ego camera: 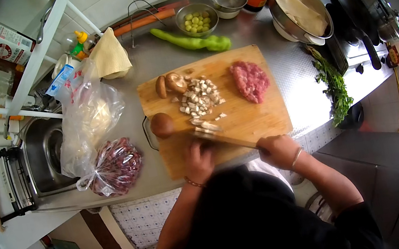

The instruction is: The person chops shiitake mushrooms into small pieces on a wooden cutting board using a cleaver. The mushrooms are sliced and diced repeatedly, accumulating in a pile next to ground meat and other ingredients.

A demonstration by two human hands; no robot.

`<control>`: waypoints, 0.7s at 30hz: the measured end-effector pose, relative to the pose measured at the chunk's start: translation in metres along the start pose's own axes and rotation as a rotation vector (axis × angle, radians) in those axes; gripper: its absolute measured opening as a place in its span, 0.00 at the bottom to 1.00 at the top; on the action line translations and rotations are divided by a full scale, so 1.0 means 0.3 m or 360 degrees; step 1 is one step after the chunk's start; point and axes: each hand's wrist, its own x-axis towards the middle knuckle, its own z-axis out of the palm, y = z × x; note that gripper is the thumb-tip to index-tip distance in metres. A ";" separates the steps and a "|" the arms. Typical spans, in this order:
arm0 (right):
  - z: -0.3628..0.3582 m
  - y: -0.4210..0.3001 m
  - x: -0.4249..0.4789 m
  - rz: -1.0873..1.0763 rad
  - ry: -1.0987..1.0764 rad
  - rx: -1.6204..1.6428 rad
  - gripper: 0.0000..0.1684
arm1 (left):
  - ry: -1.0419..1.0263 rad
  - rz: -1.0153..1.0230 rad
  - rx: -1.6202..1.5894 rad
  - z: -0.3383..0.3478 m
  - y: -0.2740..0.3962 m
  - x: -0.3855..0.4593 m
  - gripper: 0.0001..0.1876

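Note:
My right hand grips the handle of a knife, whose blade points left over the near part of a wooden cutting board. My left hand is by the blade's far end, beside sliced mushroom pieces; it is blurred, and whether its fingers hold a piece is unclear. Diced mushroom lies in a heap farther up the board. Around it are a whole brown mushroom, an upturned mushroom cap and another brown mushroom piece. Raw minced meat lies at the board's right.
Behind the board are a long green pepper and a metal bowl of green grapes or similar fruit. Plastic bags lie left, near the sink. Leafy herbs and a black pan are at right.

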 end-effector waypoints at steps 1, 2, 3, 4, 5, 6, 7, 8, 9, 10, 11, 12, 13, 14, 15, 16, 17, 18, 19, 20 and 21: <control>-0.003 0.003 -0.010 -0.0002 0.0043 0.0050 0.10 | 0.0010 -0.0021 -0.0048 0.006 -0.001 -0.002 0.13; -0.017 -0.003 -0.023 -0.0005 0.0085 0.0100 0.09 | 0.0014 -0.0028 -0.0078 0.015 -0.005 -0.007 0.13; -0.031 -0.012 -0.034 -0.0013 0.0127 0.0153 0.09 | 0.0018 -0.0036 -0.0101 0.022 -0.009 -0.011 0.13; -0.047 -0.025 -0.045 -0.0004 0.0089 0.0125 0.09 | 0.0022 -0.0044 -0.0124 0.024 -0.012 -0.012 0.13; -0.055 -0.034 -0.058 -0.0034 0.0091 0.0089 0.10 | 0.0024 0.0001 -0.0066 0.019 -0.014 -0.012 0.13; -0.062 -0.042 -0.074 -0.0055 0.0095 0.0050 0.10 | 0.0027 0.0050 -0.0016 0.005 -0.008 0.002 0.13; -0.065 -0.047 -0.086 -0.0077 0.0099 0.0011 0.10 | 0.0031 0.0098 0.0034 -0.004 -0.007 0.009 0.13; -0.067 -0.043 -0.096 -0.0084 0.0045 -0.0101 0.12 | 0.0023 0.0069 0.0011 0.003 -0.013 0.001 0.13; -0.068 -0.045 -0.106 -0.0064 0.0018 -0.0151 0.12 | 0.0013 0.0039 -0.0011 0.011 -0.018 -0.012 0.14; -0.068 -0.048 -0.116 -0.0044 -0.0010 -0.0202 0.12 | 0.0003 0.0008 -0.0032 0.016 -0.022 -0.022 0.14; -0.066 -0.051 -0.124 -0.0024 -0.0038 -0.0252 0.12 | -0.0009 0.0012 -0.0041 0.018 -0.025 -0.029 0.14; -0.060 -0.054 -0.129 -0.0013 -0.0036 -0.0276 0.12 | -0.0022 0.0016 -0.0047 0.014 -0.023 -0.027 0.15; -0.054 -0.058 -0.133 -0.0002 -0.0034 -0.0300 0.12 | -0.0035 0.0019 -0.0054 0.012 -0.023 -0.027 0.15; -0.050 -0.062 -0.134 0.0009 -0.0033 -0.0324 0.12 | -0.0072 -0.0001 -0.0085 0.014 -0.027 -0.031 0.15; -0.046 -0.070 -0.132 0.0022 -0.0036 -0.0346 0.12 | -0.0111 -0.0023 -0.0116 0.018 -0.034 -0.040 0.16; -0.044 -0.080 -0.129 0.0035 -0.0039 -0.0369 0.12 | -0.0150 -0.0044 -0.0147 0.020 -0.038 -0.047 0.16; -0.042 -0.087 -0.126 0.0048 -0.0043 -0.0392 0.12 | -0.0150 -0.0043 -0.0159 0.021 -0.040 -0.050 0.16; -0.042 -0.088 -0.123 0.0061 -0.0065 -0.0384 0.12 | -0.0149 -0.0040 -0.0172 0.023 -0.041 -0.050 0.16; -0.044 -0.088 -0.117 0.0074 -0.0088 -0.0377 0.11 | -0.0148 -0.0038 -0.0185 0.022 -0.040 -0.048 0.16; -0.047 -0.088 -0.110 0.0086 -0.0111 -0.0369 0.11 | -0.0120 -0.0004 -0.0131 0.018 -0.036 -0.043 0.16; -0.050 -0.088 -0.101 0.0102 -0.0153 -0.0342 0.11 | -0.0092 0.0031 -0.0077 0.004 -0.026 -0.024 0.16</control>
